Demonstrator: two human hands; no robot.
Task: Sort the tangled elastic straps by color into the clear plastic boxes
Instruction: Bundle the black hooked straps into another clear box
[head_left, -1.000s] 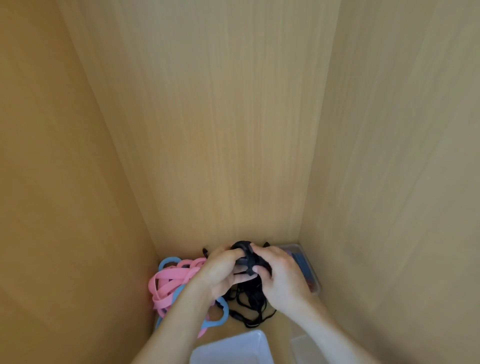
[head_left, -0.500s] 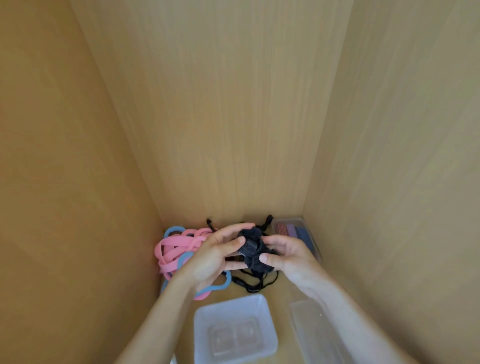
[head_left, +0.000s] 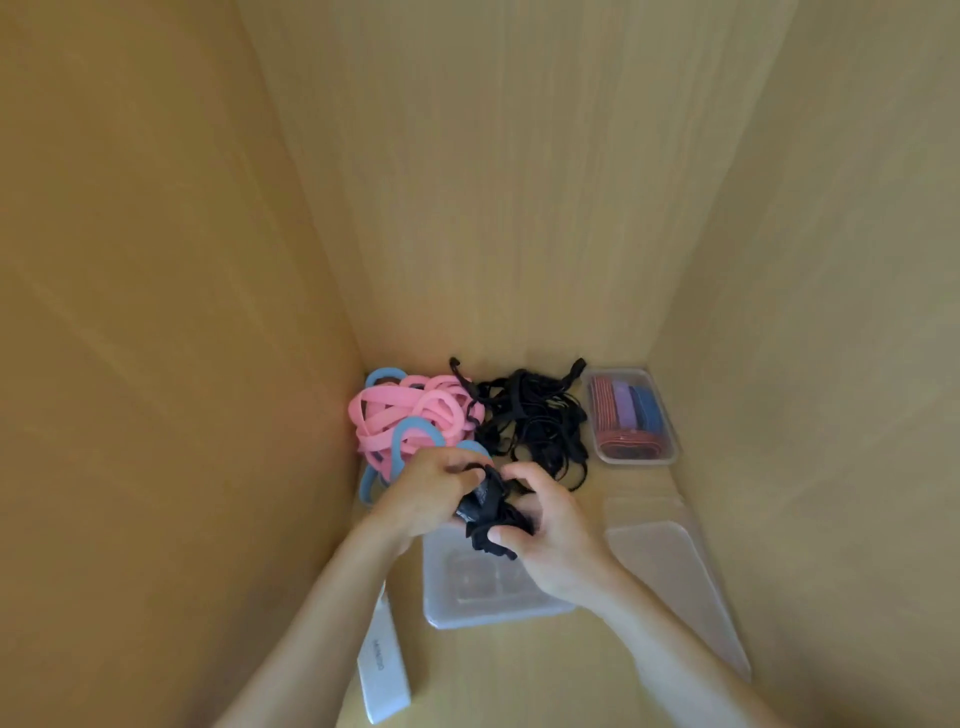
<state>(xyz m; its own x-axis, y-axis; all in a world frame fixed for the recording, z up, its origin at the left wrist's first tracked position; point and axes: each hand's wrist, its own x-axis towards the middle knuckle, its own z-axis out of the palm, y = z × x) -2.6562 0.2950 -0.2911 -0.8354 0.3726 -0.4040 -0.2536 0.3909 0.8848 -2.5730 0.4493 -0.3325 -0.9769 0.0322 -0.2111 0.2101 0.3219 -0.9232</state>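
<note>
Both hands' (head_left: 431, 493) (head_left: 550, 530) curled fingers (head_left: 511, 538) grip a black strap bundle (head_left: 488, 512).

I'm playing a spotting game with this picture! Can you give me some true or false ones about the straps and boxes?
1. The left hand and the right hand hold a black bundle. True.
2. The near box is full of pink straps. False: it shows no straps; the pink straps lie piled at the back left.
3. The far box holds red, purple and blue straps. True.
4. The black pile sits inside a box. False: it lies loose between the pink straps and the far box.
</note>
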